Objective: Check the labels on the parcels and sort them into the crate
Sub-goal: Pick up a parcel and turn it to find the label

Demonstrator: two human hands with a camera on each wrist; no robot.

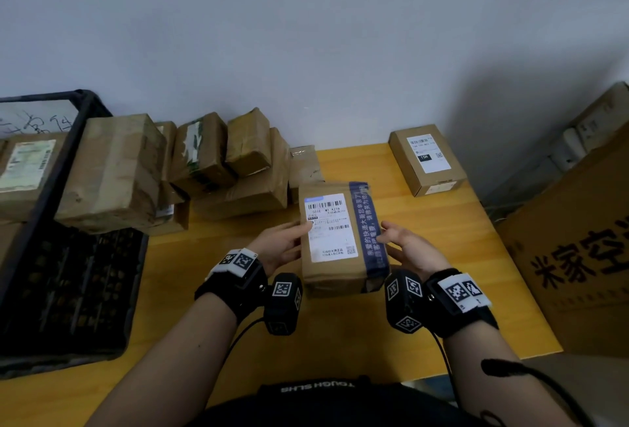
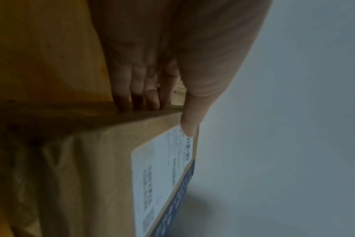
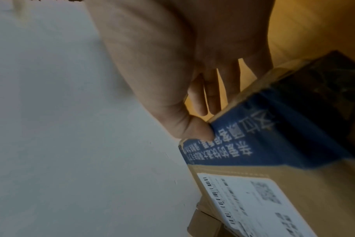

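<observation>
The parcel [image 1: 335,239] is held label-up over the middle of the surface [image 1: 425,222], between both hands. The left hand [image 1: 279,249] has its thumb on the label [image 1: 329,226] edge and its fingers [image 2: 136,89] pressed together along the parcel's left side. The right hand [image 1: 408,249] pinches the blue tape [image 1: 369,225] edge with the thumb on top and spread fingers [image 3: 211,96] underneath.

The grip looks light, thumbs at the edges only, so the parcel could tip or slip on the way to the crate [image 1: 68,273] at 9 o'clock, most likely if one hand lets go early. The taped stack [image 1: 115,174] at 10 o'clock overhangs the crate rim, and a swing to the left could knock it. The left thumb covers a corner of the label, which could lead to a misread.

The small print on the label is too blurred to read. The parcel's underside is hidden, and whether it clears the surface cannot be told. The crate's left part is cut off, and its floor is dark. A box [image 1: 425,157] with a label sits at 1 o'clock, and a large carton [image 1: 578,249] at 3 o'clock runs out of view.
</observation>
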